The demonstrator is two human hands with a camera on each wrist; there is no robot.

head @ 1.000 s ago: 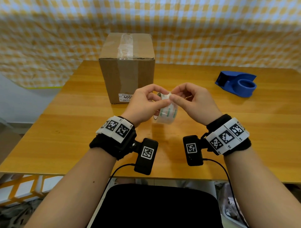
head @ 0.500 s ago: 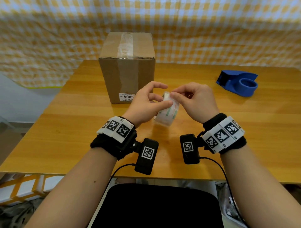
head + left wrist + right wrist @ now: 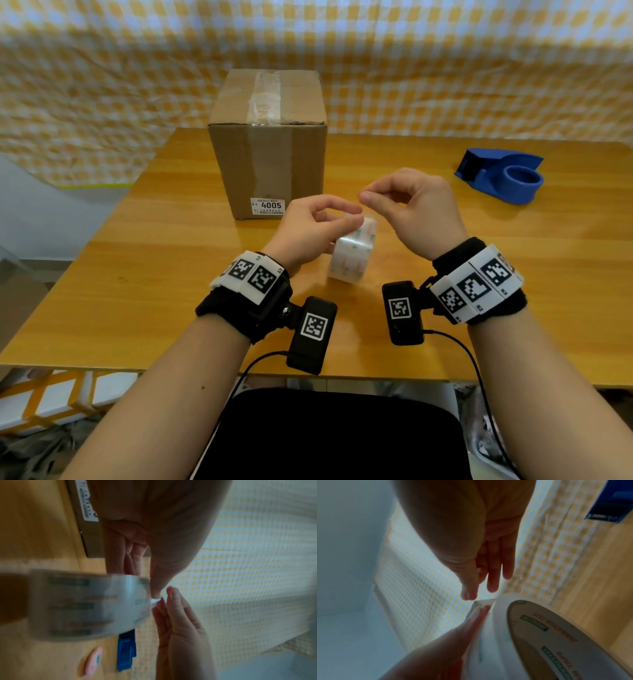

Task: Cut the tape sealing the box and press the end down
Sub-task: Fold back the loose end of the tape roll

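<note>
The brown cardboard box (image 3: 267, 154) stands at the table's back, with a clear tape strip (image 3: 265, 96) along its top. In front of it my left hand (image 3: 318, 224) grips a roll of clear printed tape (image 3: 352, 255), thumb pressed on the roll's rim (image 3: 154, 588). My right hand (image 3: 406, 202) hovers just above the roll, thumb and forefinger tips together at the white folded tape end (image 3: 483, 602). In the left wrist view that tape end (image 3: 155, 600) lies against the right fingertips (image 3: 169, 599). Whether they pinch it is unclear.
A blue tape dispenser (image 3: 500, 176) lies on the wooden table (image 3: 154, 274) to the right. A small pink oval object (image 3: 93, 661) lies near the dispenser (image 3: 126, 651). A checked cloth hangs behind the table. A black seat (image 3: 335, 435) is below the near edge.
My right hand has lifted up and slightly right off the roll's top. The left hand has turned the roll a little and lowered it toward the table.
</note>
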